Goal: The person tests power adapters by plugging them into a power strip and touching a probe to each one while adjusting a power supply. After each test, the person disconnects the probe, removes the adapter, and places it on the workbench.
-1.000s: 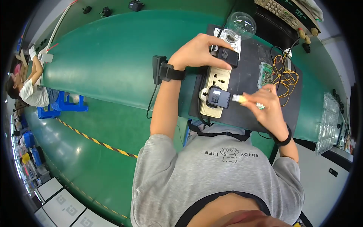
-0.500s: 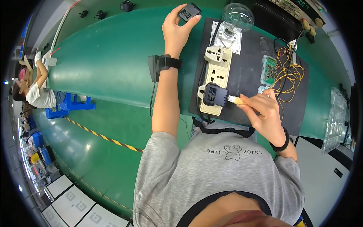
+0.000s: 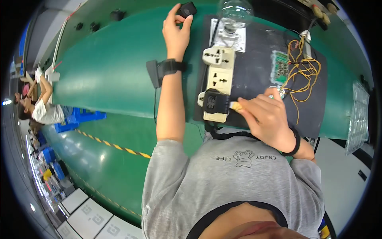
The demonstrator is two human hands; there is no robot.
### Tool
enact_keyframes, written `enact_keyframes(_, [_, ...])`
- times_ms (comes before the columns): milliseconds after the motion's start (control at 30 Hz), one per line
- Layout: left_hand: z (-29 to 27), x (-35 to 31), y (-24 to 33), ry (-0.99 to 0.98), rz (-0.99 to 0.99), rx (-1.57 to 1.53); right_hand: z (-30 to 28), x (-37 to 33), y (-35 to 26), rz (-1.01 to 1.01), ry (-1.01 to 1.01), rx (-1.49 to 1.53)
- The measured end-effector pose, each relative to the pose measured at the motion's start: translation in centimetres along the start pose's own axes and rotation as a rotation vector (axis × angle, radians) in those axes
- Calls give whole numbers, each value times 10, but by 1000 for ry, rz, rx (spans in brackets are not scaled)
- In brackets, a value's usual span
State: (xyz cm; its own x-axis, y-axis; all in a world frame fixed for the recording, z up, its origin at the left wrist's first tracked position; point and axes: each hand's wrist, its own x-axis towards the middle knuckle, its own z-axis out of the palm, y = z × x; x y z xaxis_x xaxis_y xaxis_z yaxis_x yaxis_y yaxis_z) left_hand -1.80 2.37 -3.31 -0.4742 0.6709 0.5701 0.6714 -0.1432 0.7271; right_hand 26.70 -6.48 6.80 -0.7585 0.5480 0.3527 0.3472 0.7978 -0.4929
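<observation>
At the far edge of the green bench, my left hand (image 3: 177, 36) grips a small black power adapter (image 3: 187, 9) between thumb and fingers. My right hand (image 3: 267, 117) pinches a yellow-bodied USB connector (image 3: 236, 105). Its metal end meets the side of a second black adapter (image 3: 216, 102), which sits on the near end of a cream power strip (image 3: 221, 79). How deep the connector goes in, I cannot tell. A white plug adapter (image 3: 212, 56) occupies the strip's far end. Black bands circle both wrists; a black wedge-shaped piece (image 3: 152, 73) with a cord lies beside the left one.
A clear glass bulb (image 3: 235, 14) stands behind the strip on a white base. On the dark mat (image 3: 258, 44) lie a green circuit board (image 3: 280, 67) and tangled yellow wires (image 3: 304, 79). Clear plastic trays (image 3: 358, 117) rest at the right. Other people (image 3: 45, 107) sit far left.
The adapter in my left hand has tilted, showing a different face. My right hand has brought the USB connector closer against the plugged-in adapter. The whole view has shifted slightly.
</observation>
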Motion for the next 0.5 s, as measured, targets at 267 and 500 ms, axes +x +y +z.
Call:
enact_keyframes(267, [-3,-7,17,-254,0,77,-57,6,62,131,15,-175])
enact_keyframes(500, [4,-4,16,-294,103,187,-159,24,289,657,234,-415])
